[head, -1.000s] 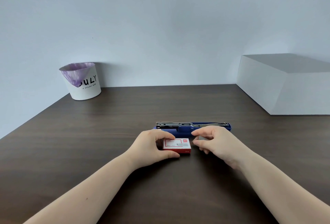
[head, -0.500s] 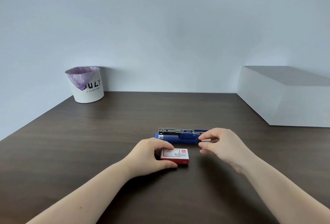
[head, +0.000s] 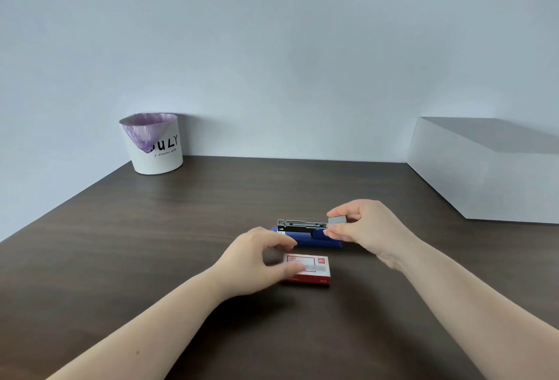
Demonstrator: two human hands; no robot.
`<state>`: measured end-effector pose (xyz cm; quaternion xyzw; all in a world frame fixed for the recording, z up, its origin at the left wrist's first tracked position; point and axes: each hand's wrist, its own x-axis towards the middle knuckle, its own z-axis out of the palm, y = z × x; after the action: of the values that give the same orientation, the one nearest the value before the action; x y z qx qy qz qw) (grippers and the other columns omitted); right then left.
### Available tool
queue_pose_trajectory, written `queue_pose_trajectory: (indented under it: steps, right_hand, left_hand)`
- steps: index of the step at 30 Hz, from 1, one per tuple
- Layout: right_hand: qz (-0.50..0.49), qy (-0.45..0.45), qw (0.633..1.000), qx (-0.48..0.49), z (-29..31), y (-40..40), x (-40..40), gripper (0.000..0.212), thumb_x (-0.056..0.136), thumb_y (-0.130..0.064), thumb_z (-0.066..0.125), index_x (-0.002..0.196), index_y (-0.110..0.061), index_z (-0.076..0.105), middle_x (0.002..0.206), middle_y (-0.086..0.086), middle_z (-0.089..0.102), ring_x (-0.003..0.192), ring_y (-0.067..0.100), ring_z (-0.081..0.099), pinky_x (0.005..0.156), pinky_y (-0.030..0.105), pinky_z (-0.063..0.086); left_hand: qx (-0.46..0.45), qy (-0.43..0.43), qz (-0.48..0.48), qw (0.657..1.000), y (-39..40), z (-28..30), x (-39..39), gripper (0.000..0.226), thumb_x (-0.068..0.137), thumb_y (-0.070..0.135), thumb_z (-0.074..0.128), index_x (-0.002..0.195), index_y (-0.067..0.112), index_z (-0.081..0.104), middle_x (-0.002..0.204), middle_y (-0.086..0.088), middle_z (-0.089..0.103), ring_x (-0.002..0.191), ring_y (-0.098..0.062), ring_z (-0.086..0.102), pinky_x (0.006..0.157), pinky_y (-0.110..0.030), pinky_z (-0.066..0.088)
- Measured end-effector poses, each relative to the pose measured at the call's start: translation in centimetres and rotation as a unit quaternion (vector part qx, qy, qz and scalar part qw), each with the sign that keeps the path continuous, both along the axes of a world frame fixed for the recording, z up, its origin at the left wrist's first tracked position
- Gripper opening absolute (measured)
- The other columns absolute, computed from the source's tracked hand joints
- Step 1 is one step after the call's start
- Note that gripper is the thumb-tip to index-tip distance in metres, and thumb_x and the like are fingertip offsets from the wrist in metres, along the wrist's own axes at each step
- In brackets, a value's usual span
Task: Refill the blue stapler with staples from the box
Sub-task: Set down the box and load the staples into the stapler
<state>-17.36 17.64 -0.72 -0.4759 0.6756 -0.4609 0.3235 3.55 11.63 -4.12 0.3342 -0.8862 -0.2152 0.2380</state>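
The blue stapler (head: 314,242) lies flat on the dark wooden table (head: 151,243), its metal staple channel exposed on top. My right hand (head: 366,225) pinches a grey strip of staples (head: 337,220) at the channel's right end. In front of the stapler sits the small red and white staple box (head: 311,270). My left hand (head: 257,261) rests at the box's left side, thumb on its near edge and fingers curled above its far left corner.
A white bin (head: 155,149) with a purple liner stands at the back left by the wall. A large white box (head: 487,168) occupies the back right of the table.
My right hand has lifted away from the staple box with the strip of staples and carried it up to the stapler's right end. The left hand stayed at the box.
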Motion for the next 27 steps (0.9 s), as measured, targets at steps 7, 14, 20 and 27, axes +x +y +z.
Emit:
queue_pose_trajectory:
  steps: [7, 14, 20, 27]
  right_hand:
    - [0.03, 0.091, 0.995, -0.024, 0.5, -1.3, 0.3, 0.011, 0.085, -0.016, 0.066, 0.095, -0.011, 0.067, 0.084, 0.003, 0.075, 0.069, 0.009, 0.071, 0.063, 0.017, 0.057]
    - [0.071, 0.256, 0.964, -0.02, 0.0, -3.0, 0.2, 0.016, 0.083, -0.029, 0.068, 0.096, -0.022, 0.074, 0.085, -0.014, 0.063, 0.076, 0.004, 0.054, 0.063, 0.012, 0.036]
    - [0.081, 0.256, 0.963, -0.016, -0.7, -3.9, 0.1, 0.016, 0.081, -0.027, 0.07, 0.094, -0.021, 0.077, 0.086, -0.011, 0.065, 0.076, 0.003, 0.056, 0.065, 0.011, 0.038]
    - [0.093, 0.262, 0.96, -0.015, -0.9, -4.4, 0.2, 0.015, 0.081, -0.027, 0.07, 0.093, -0.021, 0.077, 0.086, -0.011, 0.065, 0.076, 0.002, 0.056, 0.065, 0.01, 0.037]
  left_hand:
    - [0.031, 0.1, 0.095, 0.99, -3.1, 1.2, 0.4, 0.017, 0.084, 0.025, 0.063, 0.1, 0.025, 0.068, 0.089, 0.013, 0.065, 0.075, 0.007, 0.056, 0.07, -0.011, 0.041]
    - [0.071, -0.039, 0.023, 0.996, -5.3, -0.1, -0.5, 0.061, 0.075, 0.018, 0.068, 0.132, 0.026, 0.046, 0.131, 0.007, 0.051, 0.118, -0.01, 0.048, 0.096, -0.023, 0.038]
    - [0.048, -0.054, 0.023, 0.997, -6.2, -0.7, -1.8, 0.042, 0.067, 0.044, 0.07, 0.106, 0.03, 0.064, 0.108, 0.007, 0.068, 0.101, -0.012, 0.06, 0.094, -0.036, 0.048]
    - [0.02, -0.057, 0.025, 0.998, -6.9, -1.7, -1.7, 0.053, 0.059, 0.066, 0.054, 0.093, 0.027, 0.065, 0.097, 0.009, 0.067, 0.096, -0.013, 0.058, 0.088, -0.04, 0.049]
